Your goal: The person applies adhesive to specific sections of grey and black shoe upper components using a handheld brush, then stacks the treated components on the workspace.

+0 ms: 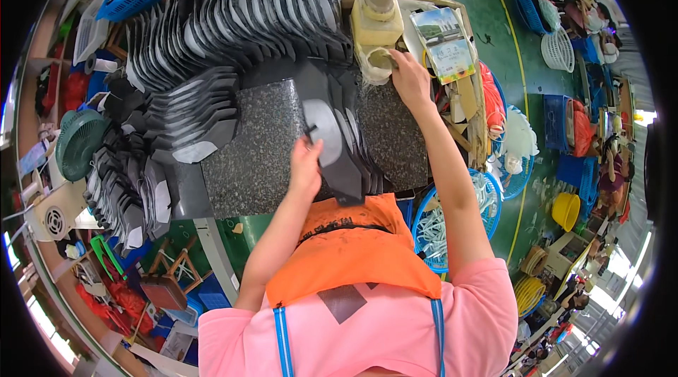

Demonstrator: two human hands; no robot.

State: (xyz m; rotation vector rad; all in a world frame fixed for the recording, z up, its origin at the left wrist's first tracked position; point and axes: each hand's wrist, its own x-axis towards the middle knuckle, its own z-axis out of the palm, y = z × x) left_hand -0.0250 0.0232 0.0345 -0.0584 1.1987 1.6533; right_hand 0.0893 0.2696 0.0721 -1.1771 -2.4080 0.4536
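My left hand [306,167] is closed at the left edge of a dark, curved cut piece [346,172] with a pale patch, on the stone slab [254,165]. A small dark bit shows at its fingertips. More such pieces lie overlapped beneath and to its right. At the slab's far right, my right hand [412,80] pinches what looks like a thin brush at the round mouth of a cream glue pot [378,27]. The brush's tip is hidden inside the mouth. A grey cone tops the pot.
Rows of overlapping dark pieces with pale patches [240,16] fill the far and left table. A smaller stack [194,115] borders the slab. Right of the pot is a wooden tray with a picture card [445,45]. A blue basket [421,228] of pale strips stands by my right arm.
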